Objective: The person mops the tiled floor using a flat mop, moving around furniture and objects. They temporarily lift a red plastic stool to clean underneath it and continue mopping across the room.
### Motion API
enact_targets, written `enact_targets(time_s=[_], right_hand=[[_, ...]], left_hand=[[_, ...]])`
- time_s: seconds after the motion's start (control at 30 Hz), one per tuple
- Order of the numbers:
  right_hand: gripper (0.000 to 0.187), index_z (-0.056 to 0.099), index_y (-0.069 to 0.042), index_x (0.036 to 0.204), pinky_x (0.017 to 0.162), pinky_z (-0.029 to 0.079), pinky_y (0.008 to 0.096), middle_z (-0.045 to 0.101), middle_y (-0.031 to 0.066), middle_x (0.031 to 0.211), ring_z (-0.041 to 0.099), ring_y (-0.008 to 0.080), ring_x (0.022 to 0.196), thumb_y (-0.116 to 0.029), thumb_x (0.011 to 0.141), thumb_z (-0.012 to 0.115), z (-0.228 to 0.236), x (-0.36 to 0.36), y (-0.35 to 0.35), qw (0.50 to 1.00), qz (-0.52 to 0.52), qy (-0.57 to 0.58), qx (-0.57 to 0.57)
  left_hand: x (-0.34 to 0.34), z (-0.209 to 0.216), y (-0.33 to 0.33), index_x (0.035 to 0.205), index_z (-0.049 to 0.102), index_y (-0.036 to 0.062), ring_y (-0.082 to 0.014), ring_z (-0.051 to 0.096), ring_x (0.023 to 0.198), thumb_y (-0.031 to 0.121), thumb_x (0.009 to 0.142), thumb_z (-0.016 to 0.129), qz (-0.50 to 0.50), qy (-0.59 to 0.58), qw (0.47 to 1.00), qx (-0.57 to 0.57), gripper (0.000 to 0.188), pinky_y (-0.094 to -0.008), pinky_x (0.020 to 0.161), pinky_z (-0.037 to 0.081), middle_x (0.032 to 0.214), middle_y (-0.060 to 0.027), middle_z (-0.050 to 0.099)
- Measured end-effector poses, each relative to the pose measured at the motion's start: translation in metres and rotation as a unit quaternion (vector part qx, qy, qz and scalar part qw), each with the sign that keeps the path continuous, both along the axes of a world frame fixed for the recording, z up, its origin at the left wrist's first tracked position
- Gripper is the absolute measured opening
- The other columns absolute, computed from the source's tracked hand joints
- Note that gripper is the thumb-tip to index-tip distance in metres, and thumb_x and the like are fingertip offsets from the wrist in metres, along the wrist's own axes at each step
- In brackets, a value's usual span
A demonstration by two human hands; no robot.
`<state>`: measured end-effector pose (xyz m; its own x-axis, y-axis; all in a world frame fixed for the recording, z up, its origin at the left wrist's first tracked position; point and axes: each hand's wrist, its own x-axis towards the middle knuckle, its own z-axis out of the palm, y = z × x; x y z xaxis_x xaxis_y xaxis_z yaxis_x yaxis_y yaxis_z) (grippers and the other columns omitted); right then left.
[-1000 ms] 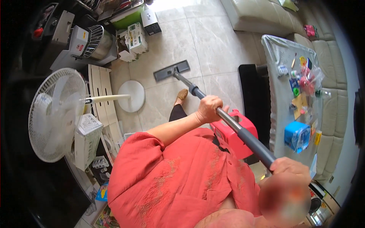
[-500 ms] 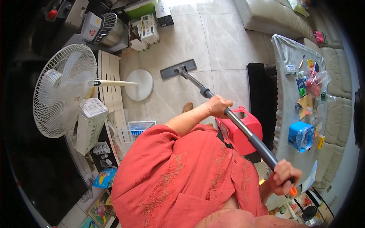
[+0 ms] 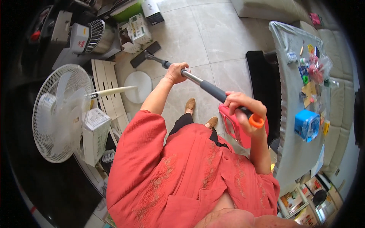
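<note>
A flat mop (image 3: 199, 81) with a metal and dark grey pole slants across the view. Its dark rectangular mop head (image 3: 145, 54) lies on the tiled floor at the far left, beside the cardboard boxes. My left hand (image 3: 177, 73) is wrapped round the pole's metal part, arm stretched forward. Nearer to me, my right hand (image 3: 245, 107) grips the dark upper handle, close to its orange end loop (image 3: 256, 121). Behind that hand stands a red plastic stool (image 3: 243, 131), partly hidden by my right arm.
A white standing fan (image 3: 62, 114) with a round base (image 3: 138, 87) stands left, by a white drawer cabinet (image 3: 108, 89). Cardboard boxes (image 3: 140, 29) are at the far left. On the right, a covered table (image 3: 291, 155) bears a blue container (image 3: 307, 125); a sofa (image 3: 338, 114) lies beyond.
The mop head has moved left and farther away, up to the boxes. Both hands have gone forward and left with the pole. My shoes now show more fully.
</note>
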<state>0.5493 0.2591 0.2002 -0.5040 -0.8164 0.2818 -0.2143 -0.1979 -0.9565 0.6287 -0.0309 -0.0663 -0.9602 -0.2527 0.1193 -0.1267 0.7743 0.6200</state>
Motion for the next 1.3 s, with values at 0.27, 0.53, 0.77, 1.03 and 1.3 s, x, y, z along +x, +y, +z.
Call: enact_targets(time_s=[0.27, 0.53, 0.77, 1.03, 1.3], right_hand=[[0.029, 0.07, 0.004, 0.081, 0.081, 0.052, 0.0492, 0.063, 0.0119, 0.066, 0.065, 0.0269, 0.067, 0.0, 0.056, 0.056, 0.103, 0.042, 0.149, 0.991, -0.115, -0.016, 0.063], [0.041, 0.058, 0.006, 0.111, 0.08, 0.049, 0.0478, 0.062, 0.0082, 0.061, 0.063, 0.025, 0.068, -0.02, 0.08, 0.059, 0.148, 0.107, 0.225, 0.96, -0.264, 0.084, 0.027], [0.033, 0.06, 0.011, 0.112, 0.089, 0.052, 0.0386, 0.067, 0.0147, 0.089, 0.067, 0.0265, 0.092, 0.002, 0.084, 0.045, 0.054, 0.067, 0.126, 0.872, -0.489, -0.004, 0.027], [0.038, 0.065, 0.01, 0.111, 0.066, 0.048, 0.0279, 0.065, 0.0178, 0.086, 0.059, 0.0162, 0.072, -0.003, 0.078, 0.05, 0.08, 0.066, 0.079, 0.918, -0.377, 0.057, 0.109], [0.026, 0.06, 0.002, 0.101, 0.069, 0.05, 0.0421, 0.063, 0.0062, 0.063, 0.061, 0.0237, 0.058, -0.014, 0.082, 0.056, 0.163, 0.102, 0.171, 0.952, -0.273, 0.131, 0.04]], left_hand=[[0.003, 0.038, 0.192, 0.087, 0.068, 0.0124, -0.032, 0.064, 0.066, 0.021, 0.07, 0.072, -0.086, 0.154, 0.977, 0.117, 0.019, -0.0418, 0.063, 0.051, 0.068, -0.0103, 0.064], [-0.032, 0.1, 0.244, 0.083, 0.062, 0.0161, -0.0337, 0.065, 0.06, 0.041, 0.067, 0.077, -0.387, 0.026, 0.917, 0.089, 0.033, -0.0459, 0.056, 0.052, 0.063, -0.0081, 0.063], [-0.171, 0.059, 0.169, 0.093, 0.067, 0.0146, -0.0343, 0.067, 0.079, 0.024, 0.069, 0.075, -0.328, 0.058, 0.94, 0.072, 0.027, -0.045, 0.07, 0.053, 0.078, -0.0133, 0.067], [-0.13, 0.016, 0.173, 0.073, 0.059, 0.0142, -0.0326, 0.063, 0.075, 0.02, 0.069, 0.076, -0.117, 0.193, 0.969, 0.103, 0.018, -0.0425, 0.069, 0.049, 0.072, -0.009, 0.062], [-0.06, 0.098, 0.241, 0.064, 0.053, 0.0142, -0.0274, 0.059, 0.053, 0.023, 0.071, 0.07, -0.292, 0.259, 0.903, 0.182, 0.021, -0.0396, 0.051, 0.048, 0.056, -0.0062, 0.054]])
